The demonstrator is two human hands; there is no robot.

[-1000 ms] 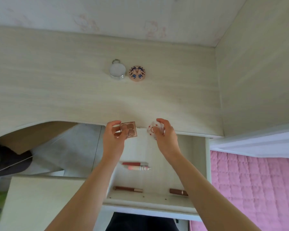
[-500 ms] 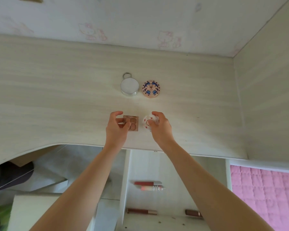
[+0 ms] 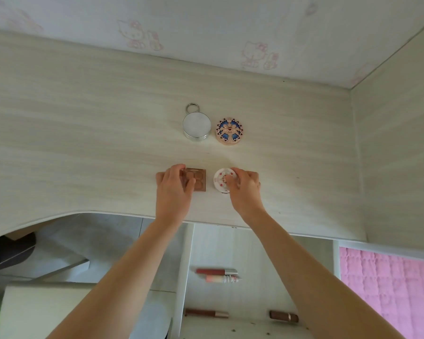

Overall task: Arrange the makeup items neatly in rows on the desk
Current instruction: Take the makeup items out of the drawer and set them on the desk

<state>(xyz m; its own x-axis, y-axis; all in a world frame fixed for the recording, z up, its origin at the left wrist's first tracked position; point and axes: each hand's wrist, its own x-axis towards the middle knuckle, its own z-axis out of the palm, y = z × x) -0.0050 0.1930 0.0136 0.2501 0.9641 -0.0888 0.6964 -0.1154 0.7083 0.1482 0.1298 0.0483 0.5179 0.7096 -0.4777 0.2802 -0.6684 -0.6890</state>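
our left hand (image 3: 174, 189) pinches the square brown palette (image 3: 196, 182) by its left edge, fingers curled over the top, and our right hand (image 3: 244, 188) grips the small white round compact (image 3: 222, 180), thumb across its lid. we take the silver round tin (image 3: 196, 125) as landmark: the palette lies on the desk (image 3: 83, 133) directly nearer us than the tin, and the white compact sits nearer us than the blue-patterned compact (image 3: 229, 131), which stands just to the right of the tin, close but apart. we judge both held items are being squared up into a second row under the first, hence the edge grips that leave room to nudge. well nearer us than the tin, the open drawer (image 3: 250, 243) holds two lip tubes (image 3: 218, 275) side by side, plus two darker tubes (image 3: 283, 316) further down, all unplaced. our fingers hide the palette's left part and the compact's right half; whether either rests fully flat we cannot tell.
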